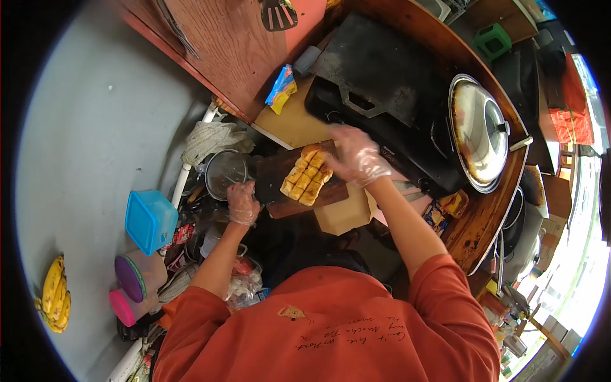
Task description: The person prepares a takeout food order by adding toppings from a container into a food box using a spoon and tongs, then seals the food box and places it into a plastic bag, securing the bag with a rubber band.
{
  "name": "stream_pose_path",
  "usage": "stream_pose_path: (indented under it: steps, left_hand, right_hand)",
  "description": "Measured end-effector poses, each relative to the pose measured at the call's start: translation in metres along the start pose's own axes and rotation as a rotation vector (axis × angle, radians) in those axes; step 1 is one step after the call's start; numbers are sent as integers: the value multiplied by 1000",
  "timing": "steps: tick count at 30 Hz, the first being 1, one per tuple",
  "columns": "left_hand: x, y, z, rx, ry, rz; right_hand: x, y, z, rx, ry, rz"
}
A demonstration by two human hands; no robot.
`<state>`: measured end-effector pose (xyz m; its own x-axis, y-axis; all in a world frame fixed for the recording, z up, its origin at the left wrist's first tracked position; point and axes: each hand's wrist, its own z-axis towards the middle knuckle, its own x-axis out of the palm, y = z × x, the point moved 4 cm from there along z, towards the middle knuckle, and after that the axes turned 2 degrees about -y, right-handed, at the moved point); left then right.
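Note:
A browned slab of toasted bread (307, 176), scored or cut into several small blocks, lies on a wooden cutting board (289, 208). My left hand (242, 204), in a clear plastic glove, is closed at the board's left edge; what its fingers hold is hidden. Between it and the bread is a dark flat area that could be a blade or part of the board. My right hand (354, 156), gloved too, is at the bread's upper right side; motion smears its fingers. An open cardboard box (344, 214) sits below the board, beside the bread.
A black griddle (382, 63) stands beyond the board, with a domed metal lid (478, 134) to its right. A metal pot (226, 173) is next to my left hand. A blue tub (150, 221) and bananas (56, 298) are on the left. A slotted spatula (278, 16) lies above.

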<state>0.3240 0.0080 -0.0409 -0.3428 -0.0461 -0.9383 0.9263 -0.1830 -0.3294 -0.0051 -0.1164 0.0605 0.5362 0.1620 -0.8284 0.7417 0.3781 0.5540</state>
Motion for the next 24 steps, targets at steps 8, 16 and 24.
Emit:
stream_pose_path:
  steps: [8, 16, 24]
  left_hand:
    - [-8, -6, 7, -9, 50, 24]
    - [-2, 1, 6, -6, 34, 18]
    - [-11, -2, 7, 1, 17, -26]
  right_hand:
    - [80, 60, 9, -896, 606, -237]
    - [92, 60, 12, -831, 695, -301]
    - [89, 62, -5, -540, 501, -327]
